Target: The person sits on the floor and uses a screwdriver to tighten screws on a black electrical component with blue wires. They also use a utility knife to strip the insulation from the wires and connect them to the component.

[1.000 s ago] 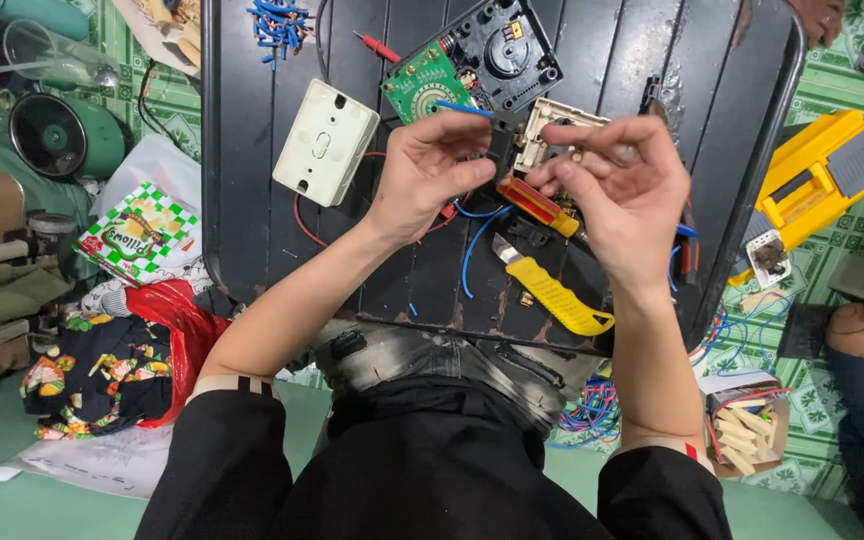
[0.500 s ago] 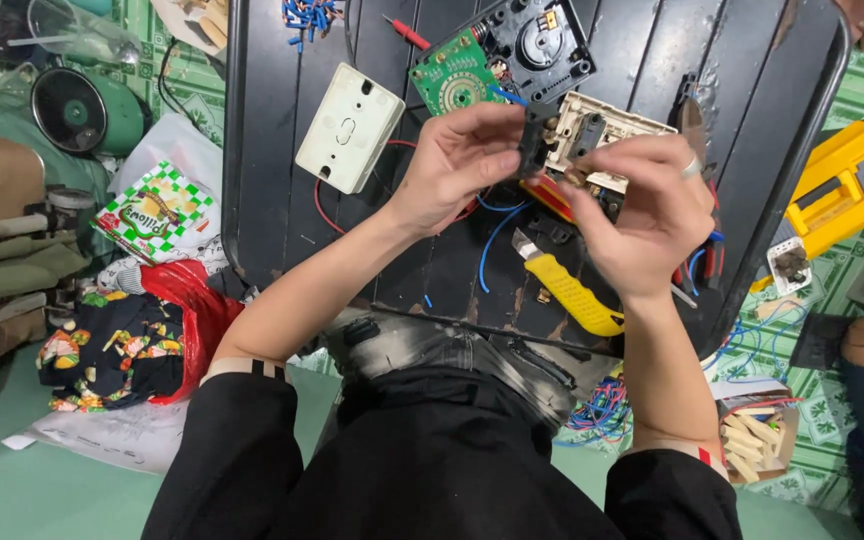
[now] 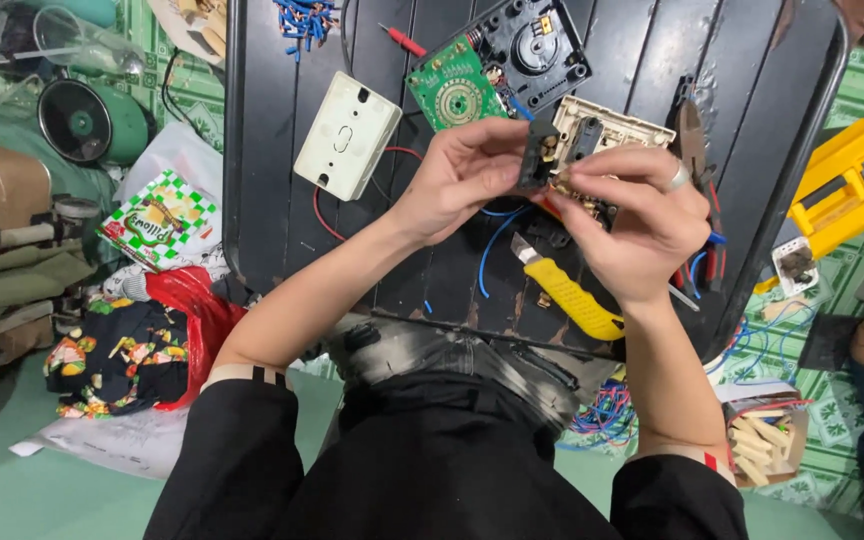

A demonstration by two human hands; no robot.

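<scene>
While both hands have lifted toward the frame's upper middle, the left hand (image 3: 462, 180) now pinches a small black part (image 3: 534, 160); the right hand (image 3: 632, 225) grips the brass-fitted piece (image 3: 577, 192) beside it, above the black tray (image 3: 282, 150).

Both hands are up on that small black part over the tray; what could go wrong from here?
Left hand and right hand pinch the small black part above the slatted black tray; a dropped piece might slip between the slats. The yellow utility knife lies just below the right wrist, blade end toward the hands, so lowering them might catch it.
</scene>
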